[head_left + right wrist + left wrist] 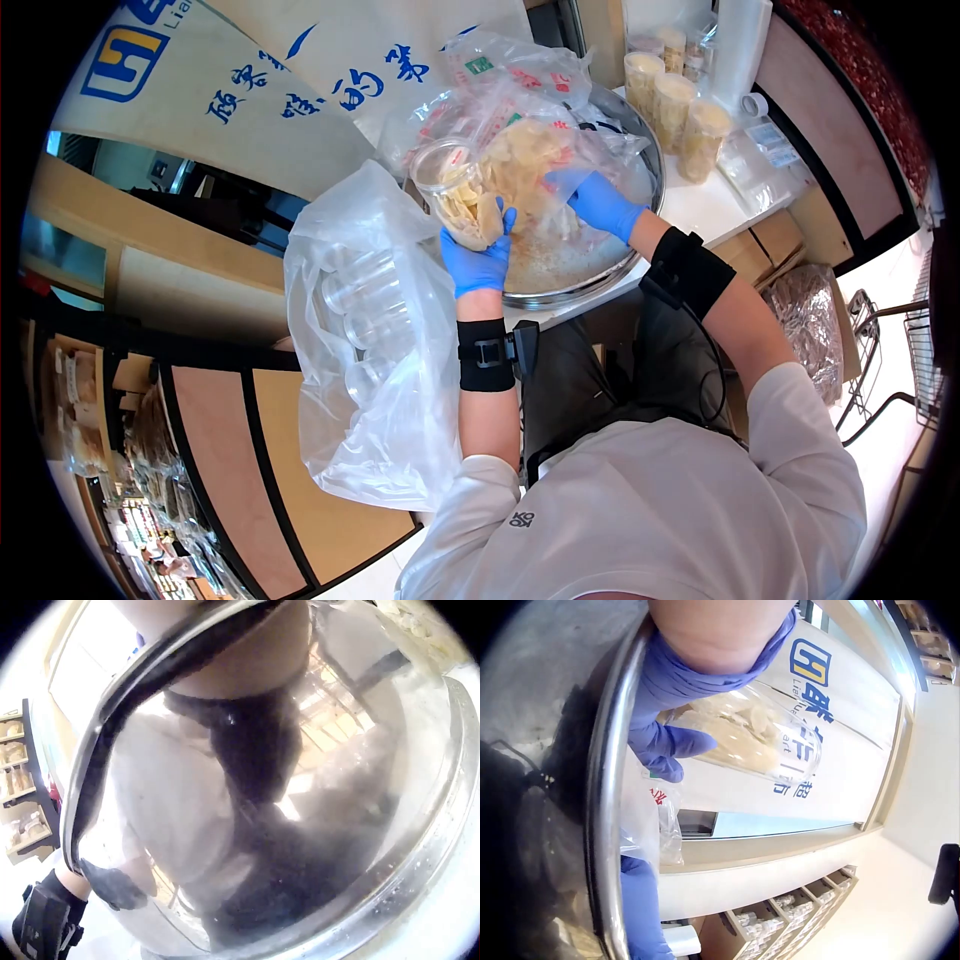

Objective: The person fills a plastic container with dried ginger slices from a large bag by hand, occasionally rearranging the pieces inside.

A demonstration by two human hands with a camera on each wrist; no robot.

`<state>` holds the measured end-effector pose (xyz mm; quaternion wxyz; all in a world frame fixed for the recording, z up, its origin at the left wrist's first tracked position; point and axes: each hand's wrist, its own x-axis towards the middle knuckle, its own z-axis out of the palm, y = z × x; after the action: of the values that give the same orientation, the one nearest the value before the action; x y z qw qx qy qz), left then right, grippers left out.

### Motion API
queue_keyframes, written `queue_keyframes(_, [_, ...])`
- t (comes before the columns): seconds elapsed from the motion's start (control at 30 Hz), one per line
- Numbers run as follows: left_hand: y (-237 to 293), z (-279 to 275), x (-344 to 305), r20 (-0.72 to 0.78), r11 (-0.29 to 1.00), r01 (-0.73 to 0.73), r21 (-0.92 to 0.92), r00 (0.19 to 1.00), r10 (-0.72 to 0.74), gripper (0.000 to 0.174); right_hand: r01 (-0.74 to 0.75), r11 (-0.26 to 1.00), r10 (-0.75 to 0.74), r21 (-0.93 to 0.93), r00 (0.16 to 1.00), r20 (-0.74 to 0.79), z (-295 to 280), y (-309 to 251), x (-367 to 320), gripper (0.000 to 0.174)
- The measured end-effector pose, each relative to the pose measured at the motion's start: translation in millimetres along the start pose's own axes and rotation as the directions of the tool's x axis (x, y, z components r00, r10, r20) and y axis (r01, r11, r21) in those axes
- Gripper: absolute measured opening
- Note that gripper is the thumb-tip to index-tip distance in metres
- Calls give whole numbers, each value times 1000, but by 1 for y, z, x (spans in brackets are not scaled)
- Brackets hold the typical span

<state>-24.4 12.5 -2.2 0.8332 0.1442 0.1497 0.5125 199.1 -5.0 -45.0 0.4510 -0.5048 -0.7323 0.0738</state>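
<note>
My left hand [478, 258], in a blue glove, grips a clear plastic jar [445, 172] from below. Pale yellow, flat pieces partly fill this jar, which is tilted; the left wrist view shows the thumb along its side. Beside it, a clear plastic bag [478, 100] with red print holds more such pale pieces [525, 150] over a wide metal basin [575, 283]. My right hand [603, 203], also gloved in blue, reaches into the bag's film near the pieces. Plastic partly covers its fingertips, so I cannot tell whether they hold anything.
A large translucent bag [375, 420] of clear empty jars lies left of my left arm. Several filled jars [705, 130] stand behind the basin on the right, near a plastic packet [755, 165]. A printed white banner [230, 80] hangs at the back left.
</note>
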Motion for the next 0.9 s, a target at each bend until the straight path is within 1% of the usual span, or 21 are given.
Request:
queue_keyframes(0.03, [0, -1, 1, 2, 1000, -3, 0, 1000, 3, 45, -8, 1000, 8, 16, 999, -35, -4, -2, 2, 19])
queue_keyframes(0.07, [0, 0, -1, -18, 1000, -2, -1, 1000, 2, 45, -6, 1000, 7, 17, 999, -35, -9, -10, 3, 19])
queue_keyframes(0.13, [0, 2, -1, -31, 1000, -4, -3, 1000, 4, 44, -111, 974, 136, -198, 984, 115, -19, -23, 5, 25])
queue_keyframes(0.17, [0, 3, -2, -24, 1000, -7, 1, 1000, 8, 44, -108, 974, 132, -199, 985, 112, -17, -23, 5, 25])
queue_keyframes(0.2, [0, 4, -2, -17, 1000, -11, 5, 1000, 11, 44, 15, 930, 46, -368, 987, 156, -15, -23, 5, 29])
queue_keyframes(0.23, [0, 5, -2, -13, 1000, -15, 4, 1000, 15, 44, 141, 844, -32, -518, 976, 214, -13, -23, 6, 33])
queue_keyframes(0.27, [0, 5, -3, -27, 1000, -18, 5, 999, 18, 44, 145, 842, -36, -519, 976, 213, -11, -27, 5, 33])
queue_keyframes(0.33, [-1, 6, -4, -35, 1000, -21, 8, 999, 21, 44, 46, 904, 13, -426, 991, 136, -4, -35, 2, 39])
queue_keyframes(0.37, [-1, 5, -5, -36, 1000, -24, 8, 999, 24, 44, 46, 903, 12, -428, 991, 132, -7, -42, 7, 39])
queue_keyframes(0.4, [-1, 5, -4, -34, 1000, -28, 8, 999, 28, 44, 69, 891, 85, -449, 946, 314, -12, -48, 13, 43])
queue_keyframes(0.43, [-1, 5, -3, -27, 1000, -27, 8, 999, 27, 44, 95, 880, 162, -466, 861, 482, -16, -53, 19, 47])
queue_keyframes(0.47, [-1, 4, -3, -38, 1000, -21, -5, 999, 21, 44, 95, 878, 162, -470, 863, 478, -11, -52, 22, 47])
queue_keyframes(0.53, [0, 1, 0, -46, 1000, -13, -17, 999, 12, 44, 179, 920, 10, -349, 879, 477, 3, -46, 25, 47])
queue_keyframes(0.57, [1, -3, 2, -13, 999, 8, -42, 1000, -9, 45, 176, 920, 12, -350, 880, 474, 3, -53, 27, 47])
queue_keyframes(0.63, [1, -4, 2, 19, 997, 34, -64, 999, -33, 45, 195, 939, 0, -285, 826, 564, -3, -72, 30, 43])
queue_keyframes(0.67, [0, -2, 1, -4, 998, 22, -65, 1000, -22, 45, 192, 939, 2, -285, 827, 562, 5, -63, 27, 43])
queue_keyframes(0.73, [0, -1, 1, -27, 998, 11, -64, 1000, -12, 45, 199, 944, -8, -263, 811, 585, 30, -37, 19, 36])
queue_keyframes(0.77, [1, -1, 0, -10, 997, 29, -78, 1000, -30, 45, 198, 944, -8, -263, 812, 584, 19, -48, 21, 36])
queue_keyframes(0.83, [2, -1, -1, 5, 995, 41, -94, 999, -41, 45, 46, 949, 183, -311, 724, 665, -11, -82, 30, 31])
queue_keyframes(0.87, [2, 0, -1, -10, 996, 27, -83, 1000, -28, 44, 50, 950, 180, -309, 723, 667, -10, -78, 29, 31])
queue_keyframes(0.9, [1, 0, -1, -25, 997, 15, -72, 1000, -17, 44, 90, 934, 172, -345, 734, 658, -8, -70, 27, 29])
